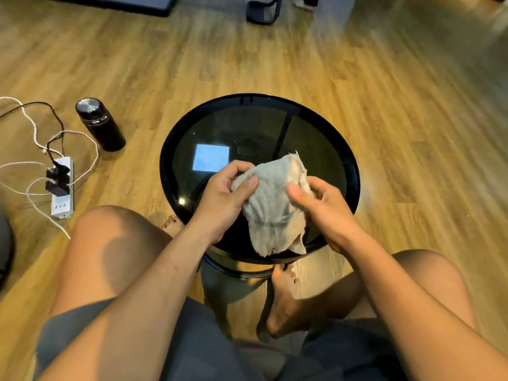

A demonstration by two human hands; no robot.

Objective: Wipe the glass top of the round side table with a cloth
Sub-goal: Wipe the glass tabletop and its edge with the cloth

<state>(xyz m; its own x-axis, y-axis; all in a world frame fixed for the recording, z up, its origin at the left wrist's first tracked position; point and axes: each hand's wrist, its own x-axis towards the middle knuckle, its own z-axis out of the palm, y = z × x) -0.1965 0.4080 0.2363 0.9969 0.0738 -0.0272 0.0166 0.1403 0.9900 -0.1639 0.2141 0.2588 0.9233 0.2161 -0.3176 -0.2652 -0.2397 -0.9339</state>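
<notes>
The round side table (176,138) has a dark glass top with a black rim and stands on the wooden floor in front of my knees. A bright square of light reflects in the glass. A pale grey cloth (270,207) hangs crumpled above the near half of the glass. My left hand (222,199) pinches its left edge and my right hand (324,207) grips its right edge. The cloth's lower end droops towards the table's near rim; contact with the glass cannot be told.
A black flask (99,123) stands on the floor left of the table. Further left lies a white power strip (62,188) with plugs and tangled cables. My bare feet rest by the table base. Dark furniture legs stand at the top.
</notes>
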